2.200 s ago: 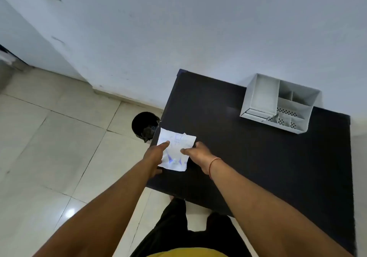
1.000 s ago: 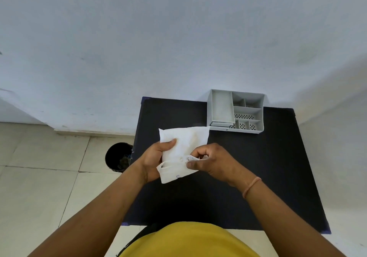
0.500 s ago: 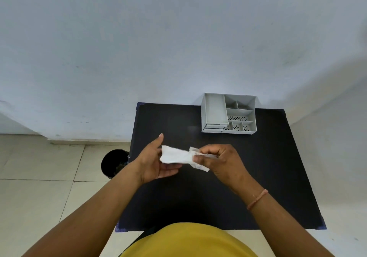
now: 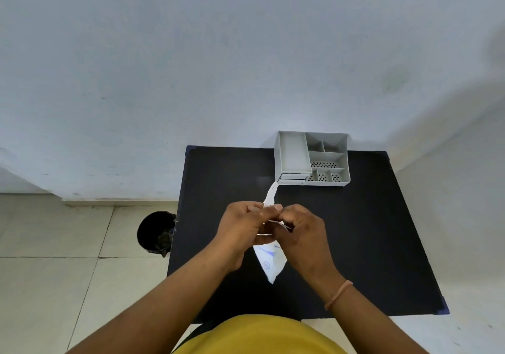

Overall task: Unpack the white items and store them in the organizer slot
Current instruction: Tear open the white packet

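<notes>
While both hands, left hand (image 4: 241, 226) and right hand (image 4: 303, 230), pinch the white packet (image 4: 270, 265) at frame centre, we tear slowly, keeping its contents over the desk (image 4: 369, 230) below the organizer (image 4: 313, 159).

A black table (image 4: 355, 244) against the wall carries a grey compartmented organizer (image 4: 313, 159) at its far edge.

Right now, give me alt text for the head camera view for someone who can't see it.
Two hands, left hand and right hand, grip a white packet above a black table. A grey organizer sits at the table's far edge.
</notes>
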Demonstrator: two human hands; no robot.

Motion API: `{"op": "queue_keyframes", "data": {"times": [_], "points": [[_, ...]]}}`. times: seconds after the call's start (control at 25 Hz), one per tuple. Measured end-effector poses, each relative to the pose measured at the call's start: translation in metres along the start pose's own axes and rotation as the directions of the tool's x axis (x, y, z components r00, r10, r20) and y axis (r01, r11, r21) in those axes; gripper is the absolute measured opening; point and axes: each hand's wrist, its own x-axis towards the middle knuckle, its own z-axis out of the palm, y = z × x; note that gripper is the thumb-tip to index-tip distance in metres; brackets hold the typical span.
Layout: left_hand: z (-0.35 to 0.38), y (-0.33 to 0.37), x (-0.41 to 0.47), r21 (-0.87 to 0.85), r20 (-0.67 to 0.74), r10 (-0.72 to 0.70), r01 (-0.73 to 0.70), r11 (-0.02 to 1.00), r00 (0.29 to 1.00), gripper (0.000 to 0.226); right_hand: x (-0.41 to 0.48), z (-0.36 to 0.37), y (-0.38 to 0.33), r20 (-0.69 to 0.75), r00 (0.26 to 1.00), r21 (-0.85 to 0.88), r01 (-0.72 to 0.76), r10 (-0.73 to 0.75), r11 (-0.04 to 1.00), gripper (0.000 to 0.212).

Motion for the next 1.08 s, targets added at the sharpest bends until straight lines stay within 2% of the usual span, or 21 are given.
{"op": "queue_keyframes", "data": {"times": [0.08, 0.12, 0.16, 0.2, 0.24, 0.28, 0.4, 0.52, 0.6, 0.68, 0.72, 0.76, 0.8, 0.84, 0.88, 0.92, 0.96, 1.0, 1.04, 1.08], "points": [[-0.001, -0.001, 0.001, 0.016, -0.073, -0.011, 0.013, 1.000, 0.997, 0.019, -0.005, -0.001, -0.002, 0.038, 0.997, 0.075, -0.074, 0.072, 0.994, 0.007], [-0.003, -0.002, 0.001, 0.011, -0.095, -0.024, 0.025, 1.000, 0.995, 0.019, -0.007, -0.002, -0.004, 0.094, 0.983, 0.184, -0.174, 0.159, 0.967, 0.005], [-0.006, -0.003, 0.001, 0.002, -0.107, -0.038, 0.038, 0.999, 0.994, 0.019, -0.007, -0.004, -0.006, 0.187, 0.946, 0.332, -0.315, 0.265, 0.889, 0.005], [-0.008, -0.004, 0.000, -0.002, -0.111, -0.050, 0.050, 0.999, 0.993, 0.018, -0.008, -0.006, -0.010, 0.296, 0.885, 0.457, -0.462, 0.360, 0.760, 0.007], [-0.010, -0.006, 0.000, 0.006, -0.115, -0.059, 0.060, 0.998, 0.992, 0.018, -0.009, -0.007, -0.012, 0.379, 0.818, 0.520, -0.575, 0.432, 0.632, 0.008], [-0.013, -0.007, 0.000, 0.022, -0.126, -0.063, 0.066, 0.998, 0.990, 0.017, -0.009, -0.007, -0.012, 0.413, 0.767, 0.532, -0.641, 0.491, 0.553, 0.011], [-0.017, -0.011, 0.001, 0.059, -0.174, -0.043, 0.054, 0.997, 0.984, 0.012, -0.008, -0.011, -0.009, 0.408, 0.708, 0.479, -0.703, 0.576, 0.526, 0.032], [-0.019, -0.013, 0.003, 0.151, -0.188, 0.007, 0.022, 0.988, 0.982, 0.009, -0.013, -0.018, -0.006, 0.378, 0.703, 0.486, -0.704, 0.602, 0.518, 0.040], [-0.019, -0.014, 0.004, 0.178, -0.191, 0.024, 0.010, 0.984, 0.981, 0.010, -0.021, -0.022, -0.002, 0.302, 0.722, 0.544, -0.667, 0.622, 0.509, 0.042], [-0.019, -0.014, 0.005, 0.184, -0.191, 0.039, -0.003, 0.983, 0.981, 0.014, -0.030, -0.025, 0.001, 0.226, 0.739, 0.544, -0.636, 0.635, 0.547, 0.042], [-0.019, -0.015, 0.005, 0.195, -0.180, 0.049, -0.013, 0.981, 0.983, 0.013, -0.035, -0.026, 0.003, 0.171, 0.772, 0.440, -0.616, 0.612, 0.654, 0.042], [-0.019, -0.016, 0.005, 0.215, -0.163, 0.063, -0.027, 0.976, 0.985, 0.011, -0.040, -0.028, 0.004, 0.108, 0.829, 0.241, -0.558, 0.550, 0.794, 0.040], [-0.018, -0.017, 0.004, 0.247, -0.142, 0.087, -0.050, 0.968, 0.986, 0.009, -0.044, -0.029, 0.005, 0.040, 0.897, 0.026, -0.442, 0.441, 0.897, 0.037], [-0.016, -0.019, 0.004, 0.291, -0.120, 0.118, -0.078, 0.954, 0.986, 0.008, -0.046, -0.031, 0.004, -0.035, 0.956, -0.112, -0.294, 0.292, 0.949, 0.032], [-0.014, -0.020, 0.002, 0.335, -0.102, 0.154, -0.112, 0.935, 0.983, 0.008, -0.044, -0.031, 0.001, -0.083, 0.984, -0.143, -0.166, 0.155, 0.976, 0.025], [-0.011, -0.021, 0.000, 0.377, -0.084, 0.189, -0.144, 0.915, 0.978, 0.011, -0.039, -0.029, -0.003, -0.077, 0.993, -0.122, -0.095, 0.086, 0.988, 0.020], [-0.009, -0.022, -0.001, 0.410, -0.066, 0.222, -0.176, 0.895, 0.973, 0.016, -0.032, -0.026, -0.006, -0.022, 0.997, -0.084, -0.078, 0.076, 0.993, 0.020], [-0.008, -0.023, -0.002, 0.431, -0.047, 0.253, -0.208, 0.878, 0.966, 0.020, -0.022, -0.022, -0.010, 0.089, 0.987, -0.056, -0.130, 0.135, 0.990, 0.022], [-0.006, -0.023, -0.003, 0.455, -0.029, 0.283, -0.239, 0.858, 0.959, 0.022, -0.011, -0.017, -0.009, 0.254, 0.937, -0.071, -0.228, 0.239, 0.971, 0.024], [-0.005, -0.023, -0.003, 0.489, -0.009, 0.317, -0.272, 0.828, 0.948, 0.021, -0.002, -0.012, -0.009, 0.401, 0.853, -0.129, -0.310, 0.335, 0.942, 0.025]]}}
